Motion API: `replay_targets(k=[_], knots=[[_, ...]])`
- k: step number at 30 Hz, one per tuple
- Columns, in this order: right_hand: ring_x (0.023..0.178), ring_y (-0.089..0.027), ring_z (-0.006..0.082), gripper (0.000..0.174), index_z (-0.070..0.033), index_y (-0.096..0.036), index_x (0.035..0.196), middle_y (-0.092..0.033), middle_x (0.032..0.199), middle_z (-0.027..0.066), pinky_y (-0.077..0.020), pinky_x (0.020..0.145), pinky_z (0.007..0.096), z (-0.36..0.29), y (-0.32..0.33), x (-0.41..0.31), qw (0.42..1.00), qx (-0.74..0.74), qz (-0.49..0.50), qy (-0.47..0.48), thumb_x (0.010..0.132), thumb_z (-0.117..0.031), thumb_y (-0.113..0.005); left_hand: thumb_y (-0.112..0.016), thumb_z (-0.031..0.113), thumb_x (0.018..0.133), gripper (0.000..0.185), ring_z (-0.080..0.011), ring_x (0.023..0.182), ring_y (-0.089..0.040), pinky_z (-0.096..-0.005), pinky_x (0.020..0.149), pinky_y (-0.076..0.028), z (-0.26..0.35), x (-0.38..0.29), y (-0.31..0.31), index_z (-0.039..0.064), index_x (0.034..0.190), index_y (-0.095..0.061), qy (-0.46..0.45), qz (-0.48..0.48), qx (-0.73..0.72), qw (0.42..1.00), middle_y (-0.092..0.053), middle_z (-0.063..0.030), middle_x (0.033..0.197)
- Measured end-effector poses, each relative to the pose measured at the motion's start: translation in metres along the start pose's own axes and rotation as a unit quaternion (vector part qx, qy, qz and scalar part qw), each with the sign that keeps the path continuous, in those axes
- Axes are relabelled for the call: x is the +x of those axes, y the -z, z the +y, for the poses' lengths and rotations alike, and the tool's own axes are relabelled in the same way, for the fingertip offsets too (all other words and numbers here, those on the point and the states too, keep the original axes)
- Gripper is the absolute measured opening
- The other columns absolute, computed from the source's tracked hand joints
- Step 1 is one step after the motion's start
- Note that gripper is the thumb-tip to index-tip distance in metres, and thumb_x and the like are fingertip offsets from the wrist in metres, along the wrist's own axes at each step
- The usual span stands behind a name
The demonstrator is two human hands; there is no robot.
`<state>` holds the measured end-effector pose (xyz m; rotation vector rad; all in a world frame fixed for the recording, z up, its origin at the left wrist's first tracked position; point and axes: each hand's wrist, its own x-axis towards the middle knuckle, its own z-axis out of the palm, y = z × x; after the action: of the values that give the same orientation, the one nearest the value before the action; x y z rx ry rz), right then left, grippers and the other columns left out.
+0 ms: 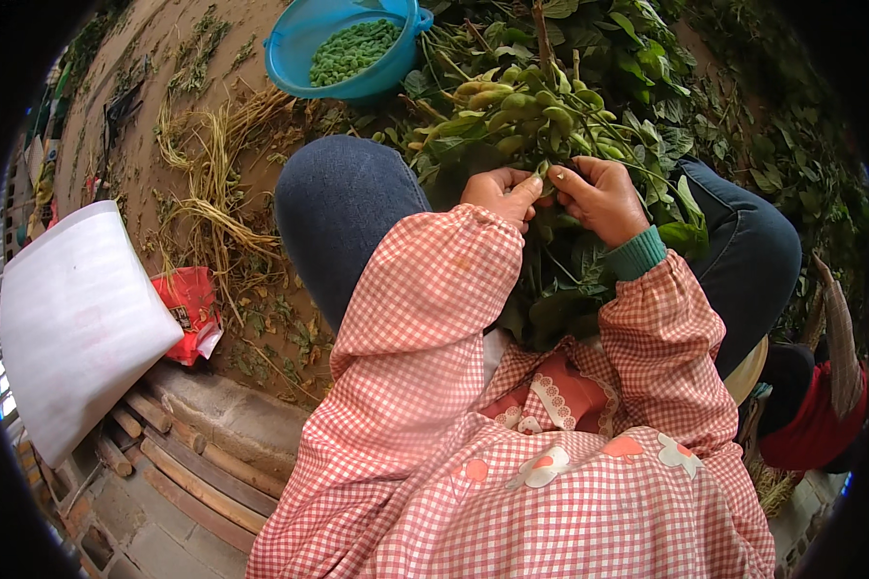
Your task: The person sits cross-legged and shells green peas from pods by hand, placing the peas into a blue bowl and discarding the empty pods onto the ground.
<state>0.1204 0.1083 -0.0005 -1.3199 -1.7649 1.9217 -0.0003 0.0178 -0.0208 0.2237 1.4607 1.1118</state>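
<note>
Between my thighs lies a leafy soybean plant with clusters of green pods (514, 108). My left hand (507, 194) pinches a small green pod (542, 170) between thumb and fingers, just below the clusters. On the pod's other side, the thumb and forefinger of my right hand (599, 197) meet it too. Whether the pod is split cannot be told. A blue plastic basin (282, 54) stands beyond my left knee, with shelled green beans (355, 52) heaped in it.
More leafy plants (804, 159) spread ahead and to the right. Dry stalks (217, 210) lie on the ground at left. A white sheet-like object (80, 318), a red packet (188, 311) and wooden poles (203, 488) are at lower left. Another person, in red (818, 434), is at far right.
</note>
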Motion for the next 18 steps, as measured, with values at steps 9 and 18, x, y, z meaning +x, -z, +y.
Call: replay_targets(k=[9,18], knots=[[0.048,-0.046,0.0052,0.017,0.001,-0.057,0.072,-0.055,0.057,0.0022,-0.0367,0.043,0.0211,0.01,-0.011,-0.002,0.997,-0.037,0.062,0.04,0.079,-0.014,-0.058,-0.058,0.027,0.084,0.027,-0.0065,0.042,-0.039,-0.0227,0.037,-0.032,-0.001,-0.001,-0.003,0.0,0.088,-0.059,0.002,0.009,-0.076,0.997,-0.05,-0.0019,0.057],[0.065,-0.059,0.0253,0.017,0.002,-0.06,0.085,-0.061,0.075,0.014,-0.0464,0.06,0.0323,-0.007,-0.011,-0.011,0.934,-0.242,0.139,0.225,0.072,-0.01,-0.063,-0.063,0.033,0.078,0.032,-0.0205,0.064,-0.063,-0.0324,0.062,-0.048,0.005,-0.004,-0.007,0.001,0.079,-0.064,-0.153,0.109,0.218,0.958,-0.065,-0.01,0.068]])
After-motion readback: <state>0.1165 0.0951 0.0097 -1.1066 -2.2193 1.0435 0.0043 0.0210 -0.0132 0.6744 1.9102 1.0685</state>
